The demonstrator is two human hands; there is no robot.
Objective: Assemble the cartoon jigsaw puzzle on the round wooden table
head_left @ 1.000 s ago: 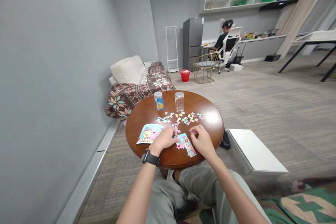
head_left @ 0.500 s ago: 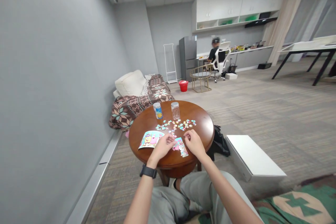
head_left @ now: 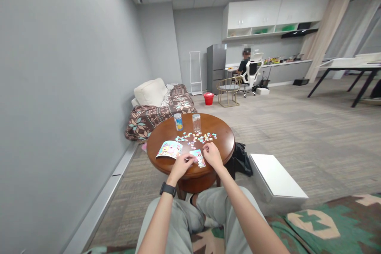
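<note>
A partly joined jigsaw puzzle (head_left: 200, 159) lies near the front edge of the round wooden table (head_left: 157, 137), between my hands. My left hand (head_left: 181, 165), with a dark watch on its wrist, has its fingers bent together at the puzzle's left edge. By the right edge, my right hand (head_left: 213, 155) is curled with its fingertips drawn together. Anything small in either pinch is too small to make out. Loose puzzle pieces (head_left: 205, 138) are scattered beyond the joined part. A printed picture sheet (head_left: 169, 149), slightly curved, rests left of my left hand.
Two lidded jars stand at the table's far side: a blue-labelled jar (head_left: 178, 123) and a clear jar (head_left: 197, 124). A white box (head_left: 278, 174) and a black bag (head_left: 242, 160) are on the floor at right. A covered sofa (head_left: 149, 121) adjoins the wall. A person (head_left: 243, 65) sits farther back.
The view has shifted, so the table appears a little higher and smaller. Both hands stay beside the joined puzzle, with the left fingers slightly lower against its left edge.
</note>
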